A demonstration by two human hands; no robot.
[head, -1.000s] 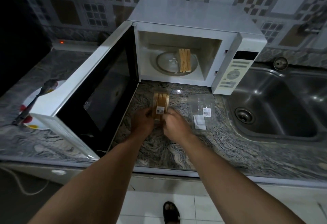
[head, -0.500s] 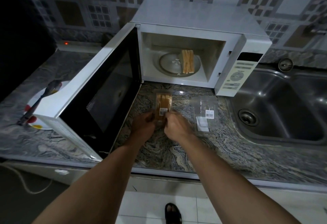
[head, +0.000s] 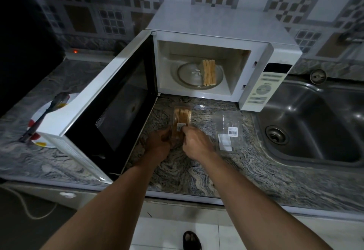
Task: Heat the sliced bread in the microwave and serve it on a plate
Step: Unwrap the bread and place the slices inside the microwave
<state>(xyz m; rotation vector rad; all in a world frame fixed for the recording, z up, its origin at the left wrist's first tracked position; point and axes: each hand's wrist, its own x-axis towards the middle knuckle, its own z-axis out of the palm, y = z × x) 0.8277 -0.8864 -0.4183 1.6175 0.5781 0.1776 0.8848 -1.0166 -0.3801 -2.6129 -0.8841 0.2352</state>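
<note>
Fingers [head: 184,129] on crinkly clear bread packet [head: 182,120]

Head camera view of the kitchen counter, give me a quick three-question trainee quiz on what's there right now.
1. True or false: the white microwave's door is shut.
2. Where do the unwrapped tan bread slices lie? A) in the steel sink B) on the round glass turntable C) on the plate
3. What do both hands grip on the grey marbled counter?

Key:
1. False; it is swung open to the left.
2. B, on the turntable inside the microwave.
3. The clear plastic pack of sliced bread; the left hand and right hand both pinch its near end.
</note>
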